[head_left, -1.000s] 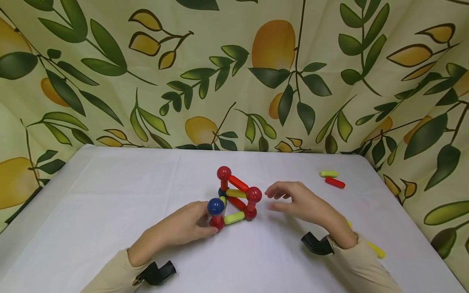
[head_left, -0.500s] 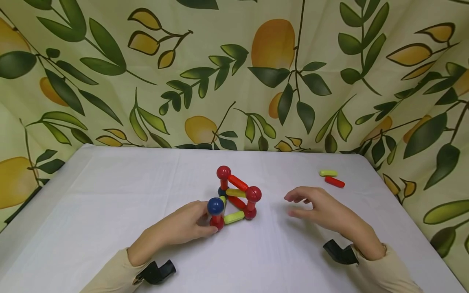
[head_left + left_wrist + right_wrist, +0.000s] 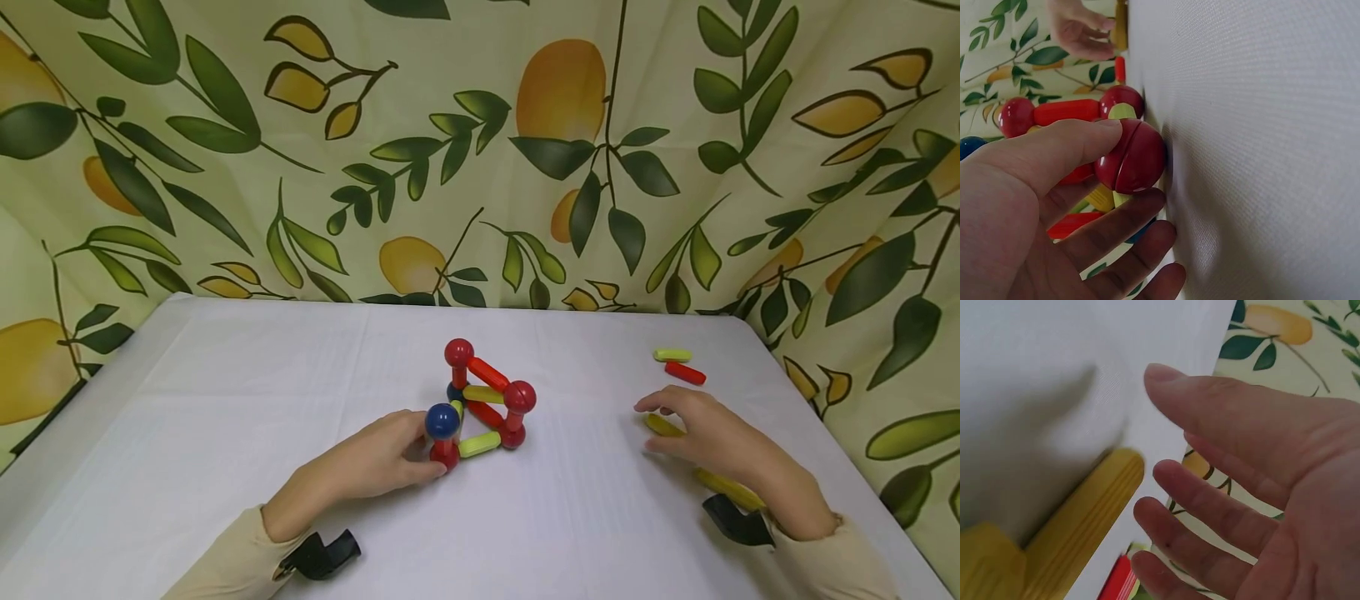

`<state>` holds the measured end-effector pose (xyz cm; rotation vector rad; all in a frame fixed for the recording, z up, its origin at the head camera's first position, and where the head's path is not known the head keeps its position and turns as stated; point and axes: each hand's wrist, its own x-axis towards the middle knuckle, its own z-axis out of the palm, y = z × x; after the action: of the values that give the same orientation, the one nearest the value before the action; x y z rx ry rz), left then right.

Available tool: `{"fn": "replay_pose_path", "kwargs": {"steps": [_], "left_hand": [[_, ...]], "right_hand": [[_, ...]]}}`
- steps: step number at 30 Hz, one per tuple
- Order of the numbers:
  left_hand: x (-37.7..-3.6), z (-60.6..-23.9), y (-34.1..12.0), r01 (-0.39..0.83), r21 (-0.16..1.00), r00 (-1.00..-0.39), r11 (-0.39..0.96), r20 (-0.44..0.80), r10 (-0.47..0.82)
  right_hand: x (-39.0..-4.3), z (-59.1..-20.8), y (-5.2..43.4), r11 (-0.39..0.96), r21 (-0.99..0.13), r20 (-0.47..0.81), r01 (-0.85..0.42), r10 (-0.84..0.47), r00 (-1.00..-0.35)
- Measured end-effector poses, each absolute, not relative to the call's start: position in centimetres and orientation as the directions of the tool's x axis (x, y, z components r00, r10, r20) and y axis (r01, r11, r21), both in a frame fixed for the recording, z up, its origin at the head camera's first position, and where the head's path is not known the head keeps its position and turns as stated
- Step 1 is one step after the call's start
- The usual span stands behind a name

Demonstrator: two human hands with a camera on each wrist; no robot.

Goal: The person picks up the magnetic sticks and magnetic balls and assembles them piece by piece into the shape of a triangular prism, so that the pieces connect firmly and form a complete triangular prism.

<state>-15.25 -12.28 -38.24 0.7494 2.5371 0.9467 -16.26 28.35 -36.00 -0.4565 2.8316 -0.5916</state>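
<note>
Left of the table's middle stands a frame of coloured rods and balls, with a blue ball [image 3: 442,422] on its near left upright and red balls on two others. My left hand [image 3: 375,460] grips the red ball [image 3: 1134,159] at the frame's near left bottom corner, thumb on one side and fingers on the other. To the right, my right hand [image 3: 701,427] hovers with parted, bent fingers and holds nothing. One yellow rod [image 3: 663,426] shows by its fingertips, and another yellow rod [image 3: 727,487] lies under the wrist. The right wrist view has a yellow rod [image 3: 1088,519] beside the fingers.
A lime rod [image 3: 672,355] and a red rod [image 3: 686,374] lie together at the back right of the white table [image 3: 247,375]. Behind it hangs a leaf-and-fruit patterned curtain [image 3: 465,192]. Both wrists carry black mounts.
My right hand has moved away from the frame, to the right and nearer the yellow rods, one of which now shows by its fingers. My left hand and the frame stay put.
</note>
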Motion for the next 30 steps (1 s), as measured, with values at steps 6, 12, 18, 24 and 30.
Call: {"fn": "replay_pose_path", "kwargs": {"steps": [6,12,18,24,30], "left_hand": [[-15.3,-38.2,-12.3,0.371,0.671,-0.806,0.642,-0.110,0.581],[-15.2,-38.2,-12.3,0.382,0.667,-0.803,0.640,-0.103,0.587],[-15.2,-38.2,-12.3,0.385,0.665,-0.802,0.640,-0.102,0.588],[-15.2,-38.3,-12.2,0.380,0.664,-0.807,0.644,-0.103,0.582],[-15.3,-38.3,-12.2,0.368,0.674,-0.806,0.641,-0.112,0.581]], "right_hand": [[-16.7,-36.3,29.2,0.893,-0.389,-0.192,-0.225,-0.317,-0.929],[-17.2,-36.8,29.7,0.906,-0.386,-0.245,-0.176,-0.284,-0.927],[-17.4,-37.0,29.3,0.899,-0.398,-0.246,-0.184,-0.298,-0.922],[-17.0,-37.0,28.0,0.849,-0.434,-0.105,-0.300,-0.378,-0.920],[-16.5,-36.9,26.6,0.768,-0.509,0.064,-0.388,-0.415,-0.907]]}}
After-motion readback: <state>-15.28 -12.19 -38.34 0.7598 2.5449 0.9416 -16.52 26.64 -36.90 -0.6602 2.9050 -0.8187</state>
